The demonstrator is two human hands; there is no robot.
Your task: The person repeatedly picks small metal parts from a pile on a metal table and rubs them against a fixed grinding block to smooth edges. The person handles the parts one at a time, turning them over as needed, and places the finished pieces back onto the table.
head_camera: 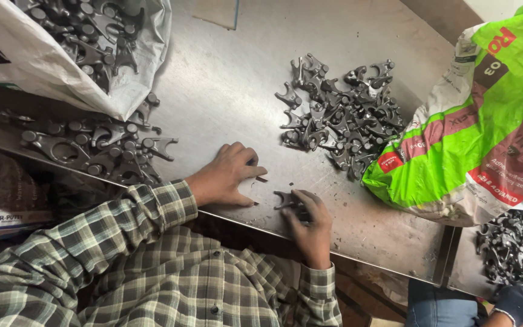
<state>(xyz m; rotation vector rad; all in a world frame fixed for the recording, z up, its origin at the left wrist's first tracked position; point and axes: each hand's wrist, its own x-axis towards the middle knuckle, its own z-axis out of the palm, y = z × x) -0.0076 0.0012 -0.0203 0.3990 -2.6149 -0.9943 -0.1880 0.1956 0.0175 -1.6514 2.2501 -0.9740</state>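
Note:
My left hand (226,177) lies palm down on the steel table (225,85), fingers spread, and grips nothing. A small thin dark piece (263,178) lies at its fingertips. My right hand (307,225) is near the table's front edge, its fingers closed on a grey forked metal part (284,200) that rests on the surface. Both my sleeves are green plaid. A heap of the same forked metal parts (343,118) lies a little beyond my hands, to the right.
A white sack (62,66) with forked parts spilling out sits at the left, above a second pile (101,148). A green and white sack (485,127) lies at the right. Another person's dark-gloved hand (520,301) is by a further pile (513,245) at the lower right.

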